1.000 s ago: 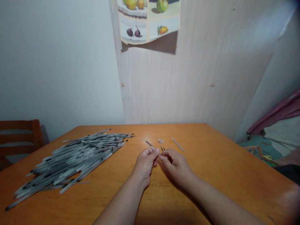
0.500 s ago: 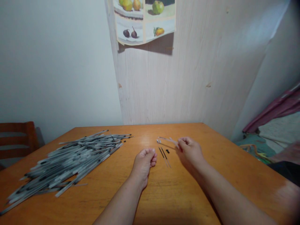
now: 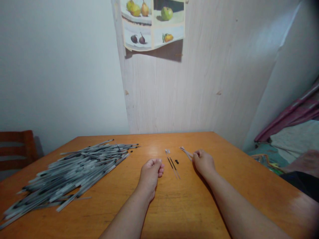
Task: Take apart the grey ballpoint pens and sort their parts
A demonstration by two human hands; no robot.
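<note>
My right hand (image 3: 203,162) is closed on slim clear pen barrels (image 3: 186,153), pinched at their near ends, the far ends pointing left just over the table. My left hand (image 3: 151,176) rests on the table with curled fingers, thumb against the index finger; whatever lies inside, if anything, is hidden. Between the hands lie two pen refills (image 3: 171,163), part black and part clear. Small black pieces (image 3: 176,162), perhaps plugs, are just right of them. Small clear pieces (image 3: 168,151) sit at the refills' far ends.
A big heap of clear and black pens (image 3: 72,172) covers the left of the wooden table (image 3: 169,212), with a small black piece (image 3: 131,151) beside it. A wooden chair (image 3: 17,146) stands at left. Cloths (image 3: 286,142) lie beyond the right edge.
My right hand has come slightly down and to the right with the pen barrels, which sit lower and closer to the table. My left hand has hardly moved.
</note>
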